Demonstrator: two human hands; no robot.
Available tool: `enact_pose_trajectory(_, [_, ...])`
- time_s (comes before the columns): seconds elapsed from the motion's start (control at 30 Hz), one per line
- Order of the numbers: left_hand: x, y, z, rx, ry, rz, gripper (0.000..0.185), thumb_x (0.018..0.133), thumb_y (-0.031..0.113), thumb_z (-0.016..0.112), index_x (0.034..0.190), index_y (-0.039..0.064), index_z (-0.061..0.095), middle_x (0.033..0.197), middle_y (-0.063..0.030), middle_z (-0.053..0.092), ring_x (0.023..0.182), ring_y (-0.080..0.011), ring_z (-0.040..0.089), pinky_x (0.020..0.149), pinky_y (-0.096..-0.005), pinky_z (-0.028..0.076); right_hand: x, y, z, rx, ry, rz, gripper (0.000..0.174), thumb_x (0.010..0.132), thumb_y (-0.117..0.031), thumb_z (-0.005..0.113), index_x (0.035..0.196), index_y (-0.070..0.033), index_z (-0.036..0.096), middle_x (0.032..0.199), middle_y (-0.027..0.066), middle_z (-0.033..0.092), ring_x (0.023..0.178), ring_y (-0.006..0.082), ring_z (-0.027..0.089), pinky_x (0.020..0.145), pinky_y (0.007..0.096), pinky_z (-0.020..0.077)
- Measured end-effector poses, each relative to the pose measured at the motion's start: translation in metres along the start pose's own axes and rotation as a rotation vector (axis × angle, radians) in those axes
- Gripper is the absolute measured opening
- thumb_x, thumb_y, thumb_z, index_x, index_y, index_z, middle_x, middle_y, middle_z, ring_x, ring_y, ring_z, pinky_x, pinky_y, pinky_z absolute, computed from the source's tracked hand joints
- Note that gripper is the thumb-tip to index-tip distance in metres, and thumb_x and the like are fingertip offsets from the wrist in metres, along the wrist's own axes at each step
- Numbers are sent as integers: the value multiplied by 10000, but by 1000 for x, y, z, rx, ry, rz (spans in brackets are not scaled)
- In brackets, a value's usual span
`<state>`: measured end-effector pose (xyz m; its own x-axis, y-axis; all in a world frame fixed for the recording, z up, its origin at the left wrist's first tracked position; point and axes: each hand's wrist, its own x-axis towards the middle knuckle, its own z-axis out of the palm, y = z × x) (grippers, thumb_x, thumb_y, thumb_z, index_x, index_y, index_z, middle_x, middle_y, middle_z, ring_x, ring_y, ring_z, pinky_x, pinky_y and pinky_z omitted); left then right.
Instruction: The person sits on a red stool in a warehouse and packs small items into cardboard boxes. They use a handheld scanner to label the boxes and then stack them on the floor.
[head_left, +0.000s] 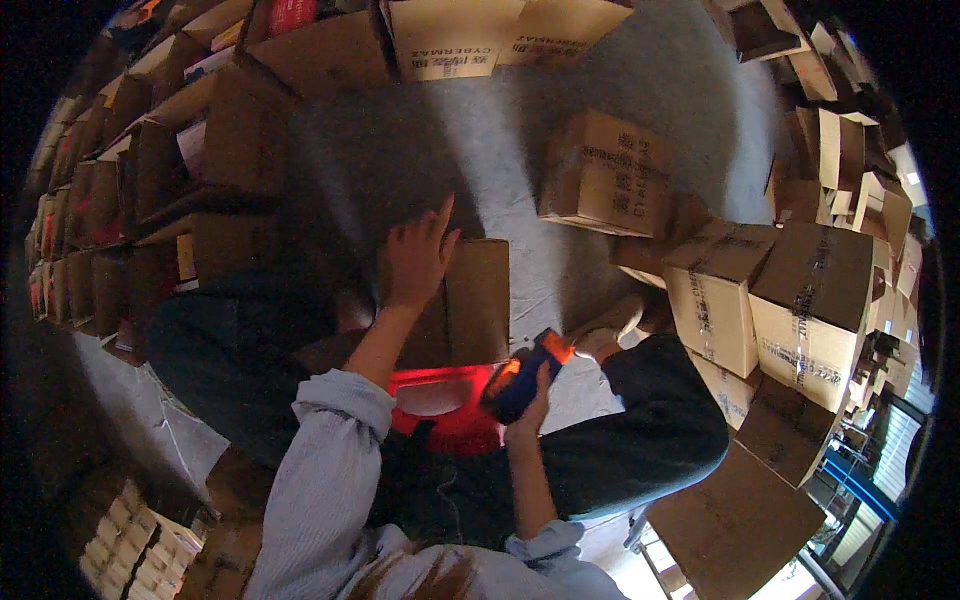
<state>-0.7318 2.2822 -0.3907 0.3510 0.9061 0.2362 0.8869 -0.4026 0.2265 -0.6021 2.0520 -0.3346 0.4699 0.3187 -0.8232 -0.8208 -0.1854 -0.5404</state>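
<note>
In the head view my left hand (421, 259) is over the left part of a small closed cardboard box (478, 304), fingers somewhat spread; whether it touches the box I cannot tell. My right hand (534, 401) grips a dark blue and orange handheld device (523, 375), perhaps a tape dispenser or scanner, near the box's lower right corner. A bright red plastic object with an oval opening (450, 435) lies between my legs, directly below the box. Its full shape is hidden by my clothing and the device.
Open cardboard boxes (322, 64) line the left and top. A closed carton (607, 174) stands on the concrete floor (510, 165), beyond my right foot. More taped cartons (806, 307) are stacked at the right. My bent knees flank the small box.
</note>
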Motion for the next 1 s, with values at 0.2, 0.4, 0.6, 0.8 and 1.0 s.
enact_pose_trajectory(0.2, [0,7,6,27,-168,-117,499,947,367,547,1400,172,469,833,-77,679,718,-280,644,677,-410,515,16,-8,29,92,-31,-45,451,895,-469,637,1095,-66,604,898,35,636,761,179,628,675,323,524])
enact_pose_trajectory(0.4, [-16,18,5,128,-150,-400,488,941,390,548,1370,162,499,873,-96,689,749,-267,652,693,-412,517,55,-45,43,-166,57,-281,367,885,-360,685,1012,-19,636,894,52,650,750,181,641,669,335,531])
enact_pose_trajectory(0.6, [-27,0,10,-7,-94,-308,481,953,382,528,1385,175,487,903,-120,686,799,-279,647,707,-407,511,18,-76,17,-414,35,-308,613,843,-300,731,1298,-3,446,1190,62,566,1066,196,567,928,359,479])
enact_pose_trajectory(0.8, [-28,0,11,-6,-70,-340,436,943,384,538,1309,149,553,857,-69,668,793,-230,628,732,-400,470,-12,-88,50,-807,-426,-78,456,795,-233,778,1103,13,549,992,60,621,815,138,593,717,302,513])
enact_pose_trajectory(1.0, [-23,-3,14,-106,-134,-332,392,964,335,518,1313,160,555,950,-109,671,881,-282,636,786,-402,508,25,-70,59,-947,-592,-87,333,830,-335,749,843,-14,662,745,-27,615,678,65,541,619,240,438])
